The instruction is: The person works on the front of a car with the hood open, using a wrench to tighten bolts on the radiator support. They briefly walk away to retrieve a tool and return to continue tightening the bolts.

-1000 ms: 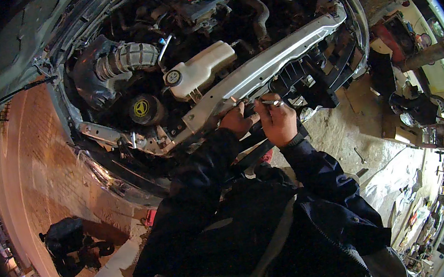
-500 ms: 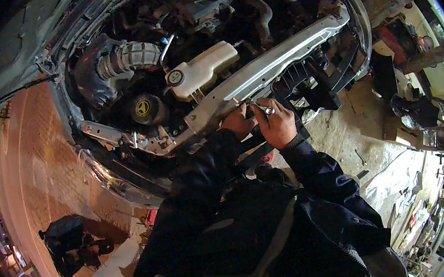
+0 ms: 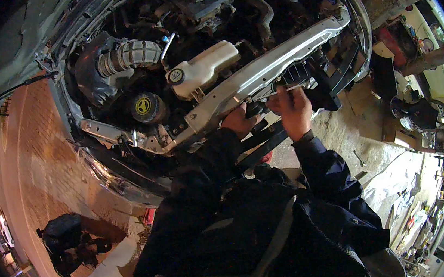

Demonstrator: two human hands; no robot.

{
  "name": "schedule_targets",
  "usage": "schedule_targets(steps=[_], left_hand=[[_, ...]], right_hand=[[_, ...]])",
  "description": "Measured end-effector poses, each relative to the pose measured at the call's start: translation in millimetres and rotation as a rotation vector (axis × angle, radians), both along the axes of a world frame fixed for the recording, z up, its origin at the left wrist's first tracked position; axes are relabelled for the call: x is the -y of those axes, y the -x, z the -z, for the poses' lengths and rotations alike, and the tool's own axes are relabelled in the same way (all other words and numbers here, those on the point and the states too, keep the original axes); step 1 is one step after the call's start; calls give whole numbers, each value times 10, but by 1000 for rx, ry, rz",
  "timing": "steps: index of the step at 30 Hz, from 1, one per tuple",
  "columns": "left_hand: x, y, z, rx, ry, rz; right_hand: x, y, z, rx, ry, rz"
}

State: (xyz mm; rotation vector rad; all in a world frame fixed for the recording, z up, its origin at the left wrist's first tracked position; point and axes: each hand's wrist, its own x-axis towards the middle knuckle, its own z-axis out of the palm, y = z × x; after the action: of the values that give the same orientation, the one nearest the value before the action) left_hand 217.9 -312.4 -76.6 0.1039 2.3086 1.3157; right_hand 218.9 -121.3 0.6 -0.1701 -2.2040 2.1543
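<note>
Right hand (image 3: pixel 294 111), one: raised just in front of the silver crossmember (image 3: pixel 269 71), thumb and fingers pinched on a slim metal tool (image 3: pixel 295 87), exact kind too small to tell. Left hand (image 3: pixel 239 122), one: curled at the crossmember's front edge, beside the right; fingertips partly hidden, grip cannot be told. Tool's position: at the right fingertips, near the crossmember's front side. Behind the crossmember: white plastic reservoir (image 3: pixel 206 70) with dark cap; to its left, round black cap (image 3: pixel 144 108) with yellow marking, and ribbed intake hose (image 3: pixel 133 57). Right of the right hand: black plastic part (image 3: pixel 327 92). On the floor, right: wrench-like tool (image 3: pixel 359 158).
</note>
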Motion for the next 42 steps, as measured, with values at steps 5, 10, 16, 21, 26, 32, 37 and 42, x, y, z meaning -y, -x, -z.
schedule_targets(steps=[5, 10, 16, 21, 26, 32, 37, 42], left_hand=[[-13, -2, -91, 39, 98, 16], [-24, -21, 7, -60, 97, -28], [-7, -1, 86, -82, -29, -11], [7, -9, 8, -24, -106, -54], [-5, -5, -60, -26, -43, -28], [-22, -23, 48, -1, 144, -8], [42, 46, 256, 7, 89, 78], [-5, 66, 351, -73, 159, 44]], right_hand=[[221, -213, -35, -342, -525, -60], [277, -213, -38, -530, -728, -84], [187, 121, -8, 23, -16, -20], [-27, 282, 24, 240, 418, 26], [114, -85, 69, -184, -110, 26], [297, -229, -80, -404, -617, -47], [339, -242, -95, -588, -735, -138], [278, -142, 5, -555, -723, -138]])
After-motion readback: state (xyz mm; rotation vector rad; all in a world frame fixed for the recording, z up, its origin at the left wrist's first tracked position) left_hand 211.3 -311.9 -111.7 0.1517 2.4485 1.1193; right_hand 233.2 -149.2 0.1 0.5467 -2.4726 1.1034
